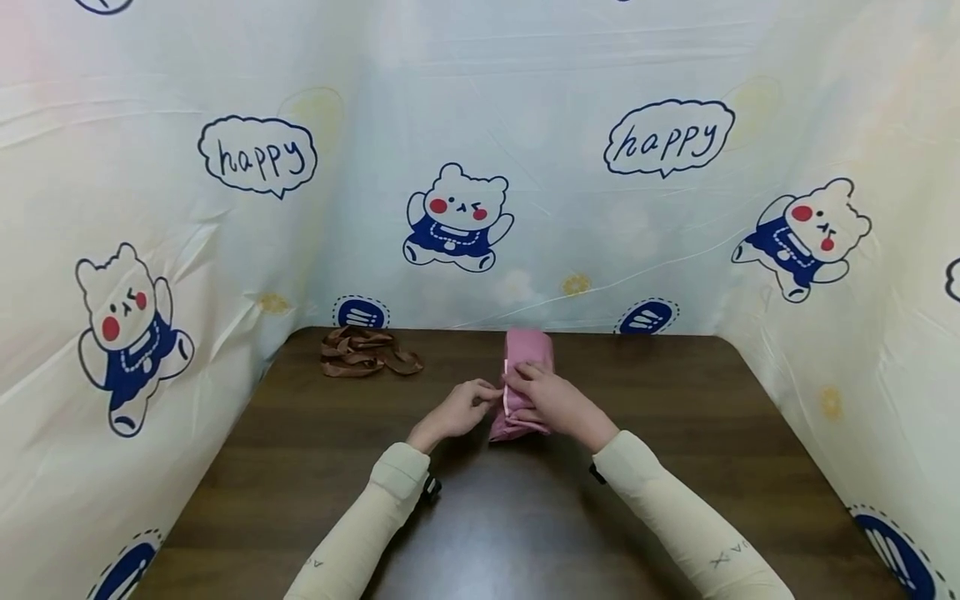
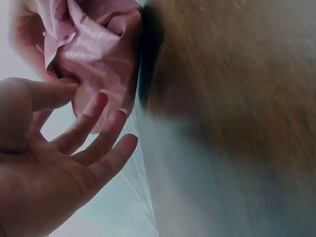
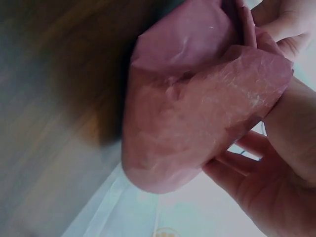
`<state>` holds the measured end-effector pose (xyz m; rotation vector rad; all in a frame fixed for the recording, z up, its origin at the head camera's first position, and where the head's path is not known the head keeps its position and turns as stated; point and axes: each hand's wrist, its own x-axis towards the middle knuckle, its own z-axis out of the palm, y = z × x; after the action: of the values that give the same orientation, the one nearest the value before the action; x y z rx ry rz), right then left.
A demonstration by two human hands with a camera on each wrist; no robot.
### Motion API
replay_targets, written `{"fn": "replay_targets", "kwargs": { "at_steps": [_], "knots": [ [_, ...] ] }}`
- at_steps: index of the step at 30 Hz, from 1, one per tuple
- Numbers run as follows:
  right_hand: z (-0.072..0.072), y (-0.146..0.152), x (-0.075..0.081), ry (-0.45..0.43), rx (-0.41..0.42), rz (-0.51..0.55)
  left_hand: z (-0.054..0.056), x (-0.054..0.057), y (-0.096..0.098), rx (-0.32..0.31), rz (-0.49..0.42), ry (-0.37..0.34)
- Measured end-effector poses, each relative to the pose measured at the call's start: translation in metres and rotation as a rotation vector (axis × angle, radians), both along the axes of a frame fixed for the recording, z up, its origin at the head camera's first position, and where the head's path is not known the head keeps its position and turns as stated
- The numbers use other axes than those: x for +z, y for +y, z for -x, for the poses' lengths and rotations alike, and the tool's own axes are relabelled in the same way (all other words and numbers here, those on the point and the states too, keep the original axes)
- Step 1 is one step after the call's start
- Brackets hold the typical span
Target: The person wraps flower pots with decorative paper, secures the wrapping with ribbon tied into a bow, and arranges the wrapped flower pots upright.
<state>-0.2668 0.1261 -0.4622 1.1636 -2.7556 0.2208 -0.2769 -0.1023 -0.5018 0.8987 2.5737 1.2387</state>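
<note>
The pink package [image 1: 529, 344], long axis running front to back, sits gripped by the right hand [image 1: 556, 402], just right of the left hand [image 1: 457, 410], whose grip I cannot tell.

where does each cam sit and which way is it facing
Head: head-worn, facing forward and down at the table, pink bundle, left hand, right hand and sleeves.
Left wrist: on that wrist, facing left hand and pink bundle; right hand partly shows.
Right wrist: on that wrist, facing pink bundle; both hands partly show.
Both wrist views share bundle, hands and table.
</note>
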Motion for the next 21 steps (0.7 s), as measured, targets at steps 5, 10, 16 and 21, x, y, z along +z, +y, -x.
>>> {"fn": "replay_targets", "kwargs": {
  "at_steps": [5,10,16,21],
  "knots": [
    [-0.004,-0.001,0.003,-0.034,-0.013,0.003,0.004,0.003,-0.011,-0.030,0.026,0.014],
    [-0.003,-0.001,0.002,-0.038,-0.045,0.011,0.018,0.013,-0.048,0.016,0.047,0.075],
    [-0.003,-0.003,0.003,-0.082,-0.053,0.057,0.041,0.021,-0.120,0.293,0.154,0.056],
    [-0.001,-0.008,0.004,-0.065,-0.040,0.056,0.054,0.015,-0.164,0.479,0.411,-0.045]
  ]
}}
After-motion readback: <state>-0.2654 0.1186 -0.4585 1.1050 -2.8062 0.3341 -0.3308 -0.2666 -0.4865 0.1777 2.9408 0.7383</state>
